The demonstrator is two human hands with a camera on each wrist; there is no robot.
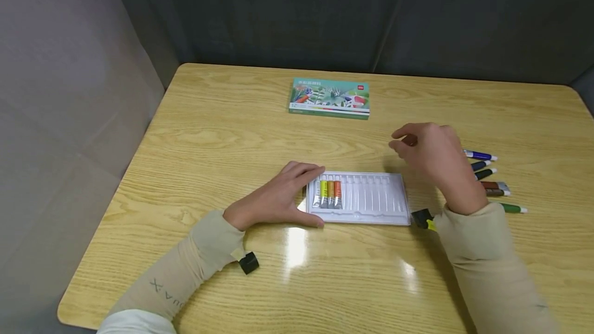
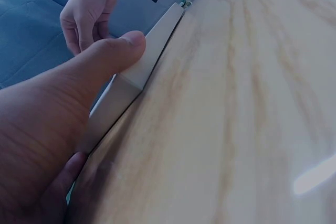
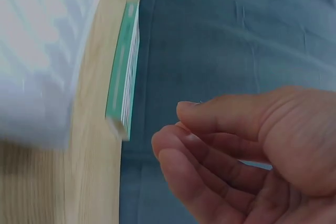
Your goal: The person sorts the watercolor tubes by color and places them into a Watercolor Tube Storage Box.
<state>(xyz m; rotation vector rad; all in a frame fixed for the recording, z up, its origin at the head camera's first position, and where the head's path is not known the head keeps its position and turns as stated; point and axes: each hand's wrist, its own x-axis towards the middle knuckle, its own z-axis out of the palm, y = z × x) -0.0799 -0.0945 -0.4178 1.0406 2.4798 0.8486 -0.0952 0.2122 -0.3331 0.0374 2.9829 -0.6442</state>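
Observation:
A white plastic tray (image 1: 376,200) with narrow slots lies on the table. Several paint tubes (image 1: 330,194), among them yellow, ochre and orange ones, fill the slots at its left end. My left hand (image 1: 278,195) holds that end, thumb along the near side and fingers at the far corner; the left wrist view shows the thumb (image 2: 118,51) against the tray's side wall (image 2: 152,51). Raised beyond the tray's right end, my right hand (image 1: 433,153) has loosely bent fingers. In the right wrist view its thumb and fingertips (image 3: 170,158) come close together with nothing visible between them.
A green illustrated paint box (image 1: 329,98) lies flat toward the back of the table. Several pens, including a blue one (image 1: 480,155) and a green one (image 1: 512,208), lie right of my right hand beside a brown flat item (image 1: 494,186). Dark cloth (image 1: 287,14) hangs behind the table.

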